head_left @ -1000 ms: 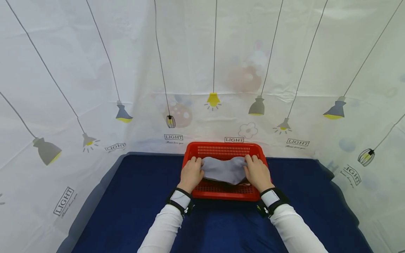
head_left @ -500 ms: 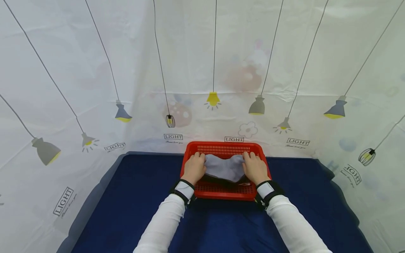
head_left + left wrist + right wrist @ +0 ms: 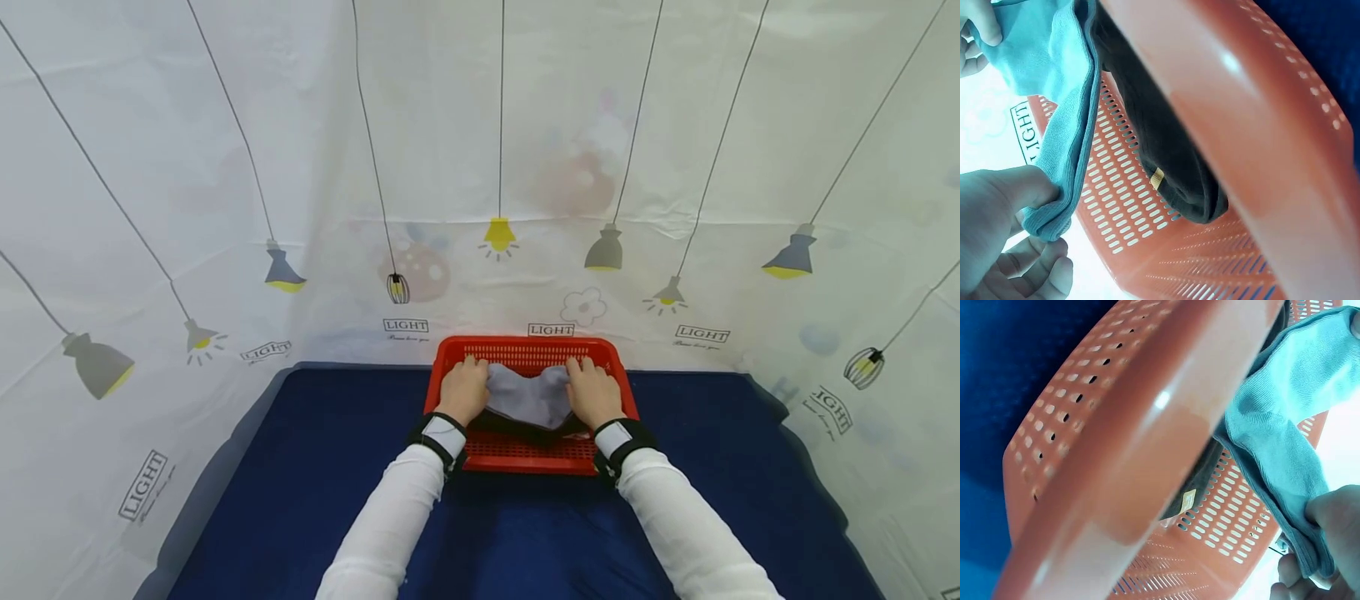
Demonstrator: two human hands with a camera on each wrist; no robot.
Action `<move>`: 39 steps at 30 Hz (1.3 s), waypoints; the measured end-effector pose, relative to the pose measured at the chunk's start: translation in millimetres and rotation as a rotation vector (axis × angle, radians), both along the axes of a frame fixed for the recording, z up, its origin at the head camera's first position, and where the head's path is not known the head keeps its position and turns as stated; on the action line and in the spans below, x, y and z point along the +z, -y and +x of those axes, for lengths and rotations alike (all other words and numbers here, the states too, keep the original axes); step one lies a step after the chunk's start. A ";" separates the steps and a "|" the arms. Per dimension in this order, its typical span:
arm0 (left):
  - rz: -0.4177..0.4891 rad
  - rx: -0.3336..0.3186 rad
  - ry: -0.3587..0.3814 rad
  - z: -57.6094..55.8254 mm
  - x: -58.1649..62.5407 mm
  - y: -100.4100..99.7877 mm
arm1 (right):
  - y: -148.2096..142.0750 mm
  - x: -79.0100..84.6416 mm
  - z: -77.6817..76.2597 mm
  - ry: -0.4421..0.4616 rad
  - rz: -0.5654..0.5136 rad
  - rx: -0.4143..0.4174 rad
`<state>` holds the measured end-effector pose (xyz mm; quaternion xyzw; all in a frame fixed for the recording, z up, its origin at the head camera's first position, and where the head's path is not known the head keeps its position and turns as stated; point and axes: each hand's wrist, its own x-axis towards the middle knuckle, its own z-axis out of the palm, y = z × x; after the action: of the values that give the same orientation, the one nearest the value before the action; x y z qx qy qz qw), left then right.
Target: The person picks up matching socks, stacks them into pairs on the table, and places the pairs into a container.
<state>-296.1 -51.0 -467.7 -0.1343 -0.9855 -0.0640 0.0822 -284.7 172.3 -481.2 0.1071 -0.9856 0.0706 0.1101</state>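
Note:
A soft grey-blue knit sock [image 3: 528,398], which looks cyan in both wrist views, is stretched sideways over the red basket [image 3: 528,466]. My left hand [image 3: 462,389] pinches its left end between thumb and fingers, plainly seen in the left wrist view. Its other end is pinched by my right hand [image 3: 594,392]. The middle sags between the two hands. Underneath, inside the basket, lies a black sock-like piece [image 3: 1154,125] with a small yellowish tag [image 3: 1157,179]; part of it is hidden behind the grey-blue sock and the rim.
The perforated basket stands on a dark blue cloth [image 3: 322,467] near its back edge. Behind it hangs a white sheet [image 3: 450,125] printed with lamps and the word LIGHT. Both wrists wear black straps with cameras [image 3: 442,437].
Both hands have drawn slightly closer together and a little farther up in the head view. The grey-blue sock has lifted and sags more in the middle.

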 end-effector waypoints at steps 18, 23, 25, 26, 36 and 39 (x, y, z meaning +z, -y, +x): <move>-0.094 0.068 0.179 -17.9 -14.1 4.9 | 4.2 -6.5 -5.9 0.173 -0.074 -0.050; -0.094 0.085 0.190 -18.6 -20.5 6.5 | 3.1 -12.6 -5.7 0.165 -0.084 -0.053; -0.085 0.096 0.190 -18.9 -22.0 6.9 | 1.8 -15.8 -5.4 0.158 -0.084 -0.053; -0.080 0.102 0.185 -19.0 -22.3 7.0 | 0.7 -17.9 -5.4 0.153 -0.081 -0.052; -0.105 0.114 0.247 -17.3 -20.7 8.0 | -5.8 -25.8 -3.2 0.152 -0.051 -0.055; -0.125 0.113 0.257 -16.9 -20.3 8.6 | -6.5 -23.1 -3.4 0.177 -0.027 -0.057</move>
<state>-312.9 -59.6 -488.0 -0.0743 -0.9959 -0.0143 -0.0498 -288.1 178.8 -504.3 0.0707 -0.9931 0.0899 0.0259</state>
